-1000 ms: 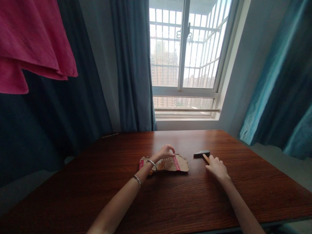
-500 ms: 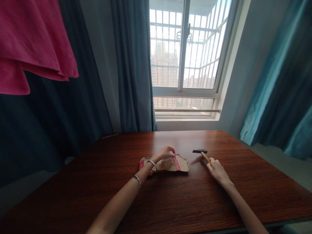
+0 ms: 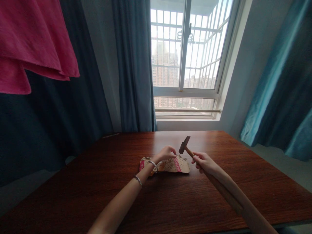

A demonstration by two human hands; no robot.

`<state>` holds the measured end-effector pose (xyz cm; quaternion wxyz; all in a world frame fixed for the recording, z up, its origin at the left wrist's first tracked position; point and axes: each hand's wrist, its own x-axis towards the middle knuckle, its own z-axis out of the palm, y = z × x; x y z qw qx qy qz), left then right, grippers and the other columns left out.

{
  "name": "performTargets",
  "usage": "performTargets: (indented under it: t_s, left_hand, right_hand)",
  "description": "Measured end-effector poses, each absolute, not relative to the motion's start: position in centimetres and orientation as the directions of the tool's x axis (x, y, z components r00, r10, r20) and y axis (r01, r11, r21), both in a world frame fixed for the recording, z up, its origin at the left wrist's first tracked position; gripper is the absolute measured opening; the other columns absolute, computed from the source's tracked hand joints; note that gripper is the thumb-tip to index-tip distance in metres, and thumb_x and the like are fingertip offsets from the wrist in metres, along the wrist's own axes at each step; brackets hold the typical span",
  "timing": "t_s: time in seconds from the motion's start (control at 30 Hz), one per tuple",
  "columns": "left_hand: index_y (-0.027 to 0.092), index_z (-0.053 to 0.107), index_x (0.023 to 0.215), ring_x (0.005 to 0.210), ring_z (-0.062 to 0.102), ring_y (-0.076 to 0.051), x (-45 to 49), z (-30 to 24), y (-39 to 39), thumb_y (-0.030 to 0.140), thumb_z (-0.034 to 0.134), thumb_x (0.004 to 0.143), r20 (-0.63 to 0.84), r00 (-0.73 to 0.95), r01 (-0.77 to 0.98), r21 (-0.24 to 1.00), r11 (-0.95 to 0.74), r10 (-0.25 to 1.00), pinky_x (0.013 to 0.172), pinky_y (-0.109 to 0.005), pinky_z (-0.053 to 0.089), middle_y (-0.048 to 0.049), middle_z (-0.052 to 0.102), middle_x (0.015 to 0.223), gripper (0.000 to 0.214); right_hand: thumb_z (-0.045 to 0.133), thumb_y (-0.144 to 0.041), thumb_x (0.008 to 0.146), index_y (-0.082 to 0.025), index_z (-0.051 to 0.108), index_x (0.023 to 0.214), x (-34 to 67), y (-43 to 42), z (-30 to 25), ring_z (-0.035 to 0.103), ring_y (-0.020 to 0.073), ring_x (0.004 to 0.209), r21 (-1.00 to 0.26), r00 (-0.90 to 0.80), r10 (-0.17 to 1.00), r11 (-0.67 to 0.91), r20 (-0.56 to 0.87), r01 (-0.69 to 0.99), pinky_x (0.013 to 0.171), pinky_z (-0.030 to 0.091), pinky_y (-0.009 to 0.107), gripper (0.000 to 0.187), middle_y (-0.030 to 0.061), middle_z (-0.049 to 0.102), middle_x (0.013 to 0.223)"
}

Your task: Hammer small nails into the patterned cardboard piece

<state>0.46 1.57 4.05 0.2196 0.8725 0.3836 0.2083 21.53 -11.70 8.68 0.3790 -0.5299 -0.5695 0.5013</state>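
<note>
A hammer [image 3: 184, 145] with a dark metal head and a wooden handle is in my right hand [image 3: 205, 162], fingers wrapped round the handle. Its head is raised and tilted, a little above and right of my left hand [image 3: 166, 153]. Over a piece of cardboard [image 3: 183, 165] the fingers of my left hand are pinched together. Whatever is between those fingertips is too small to name. Many small dark holes or dots and pink strips mark the tan cardboard, which lies flat on the table, partly covered by my left hand and wrist.
The brown wooden table [image 3: 146, 201] stretches up to a window [image 3: 185, 91] with bars outside. Blue curtains [image 3: 133, 71] hang on both sides. A pink cloth [image 3: 36, 42] hangs at upper left.
My right hand has lifted the hammer and moved it left, so its head has swung upright and nearer my left hand. The left hand keeps its pinch on the cardboard.
</note>
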Motion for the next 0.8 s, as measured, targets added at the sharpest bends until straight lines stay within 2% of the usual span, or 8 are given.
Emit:
performTargets:
  t_s: [0.2, 0.47, 0.57, 0.63, 0.7, 0.8]
  left_hand:
    - [0.016, 0.069, 0.084, 0.072, 0.057, -0.016, 0.6, 4.4, 1.0, 0.032, 0.059, 0.062, 0.178, 0.606, 0.588, 0.556, -0.587, 0.775, 0.062, -0.022, 0.040, -0.0039, 0.067, 0.078, 0.029]
    - [0.013, 0.068, 0.084, 0.076, 0.057, -0.018, 1.1, 5.5, -0.1, 0.033, 0.062, 0.061, 0.116, 0.565, 0.606, 0.614, -0.506, 0.817, 0.065, -0.022, 0.041, -0.0039, 0.067, 0.080, 0.031]
    - [0.011, 0.066, 0.085, 0.077, 0.057, -0.019, 1.1, 6.7, -1.3, 0.035, 0.061, 0.067, 0.079, 0.543, 0.583, 0.681, -0.443, 0.836, 0.067, -0.024, 0.043, -0.0036, 0.066, 0.082, 0.031]
    - [0.011, 0.062, 0.092, 0.082, 0.056, -0.020, 1.0, 7.5, -2.1, 0.036, 0.056, 0.075, 0.079, 0.527, 0.547, 0.731, -0.408, 0.846, 0.071, -0.028, 0.045, -0.0039, 0.062, 0.091, 0.031]
    - [0.012, 0.056, 0.100, 0.089, 0.055, -0.021, 0.8, 8.1, -2.9, 0.034, 0.050, 0.081, 0.089, 0.514, 0.525, 0.754, -0.396, 0.853, 0.075, -0.034, 0.047, -0.0045, 0.057, 0.102, 0.030]
    - [0.013, 0.053, 0.105, 0.094, 0.053, -0.022, 0.7, 8.6, -3.7, 0.033, 0.047, 0.083, 0.101, 0.506, 0.513, 0.763, -0.393, 0.857, 0.078, -0.037, 0.047, -0.0048, 0.052, 0.109, 0.030]
  right_hand:
    - [0.042, -0.033, 0.076, -0.019, 0.050, 0.110, 20.0, -11.1, 9.1, 0.039, 0.0027, 0.042, -0.938, -0.183, 0.981, -0.002, -0.070, 0.348, 0.032, 0.033, 0.012, 0.037, 0.0006, 0.051, 0.072]
    - [0.039, -0.028, 0.078, -0.018, 0.050, 0.110, 19.0, -11.6, 9.1, 0.039, 0.0031, 0.042, -0.929, -0.172, 0.984, 0.025, -0.042, 0.370, 0.031, 0.034, 0.012, 0.035, 0.0004, 0.049, 0.071]
    - [0.039, -0.028, 0.078, -0.017, 0.051, 0.109, 18.9, -11.7, 8.9, 0.039, 0.0037, 0.041, -0.931, -0.174, 0.984, 0.032, -0.034, 0.364, 0.030, 0.034, 0.013, 0.035, 0.0006, 0.048, 0.071]
    - [0.038, -0.028, 0.078, -0.017, 0.050, 0.109, 18.8, -11.7, 8.8, 0.039, 0.0039, 0.041, -0.936, -0.169, 0.985, 0.041, -0.019, 0.349, 0.030, 0.034, 0.014, 0.035, 0.0003, 0.048, 0.070]
    - [0.037, -0.028, 0.078, -0.017, 0.049, 0.111, 18.8, -11.7, 8.8, 0.038, 0.0040, 0.041, -0.944, -0.152, 0.988, 0.047, -0.003, 0.326, 0.030, 0.034, 0.014, 0.037, -0.0003, 0.047, 0.069]
    - [0.038, -0.027, 0.078, -0.018, 0.048, 0.114, 18.9, -11.5, 8.8, 0.038, 0.0041, 0.041, -0.950, -0.144, 0.990, 0.040, -0.005, 0.309, 0.030, 0.035, 0.014, 0.038, -0.0006, 0.046, 0.069]
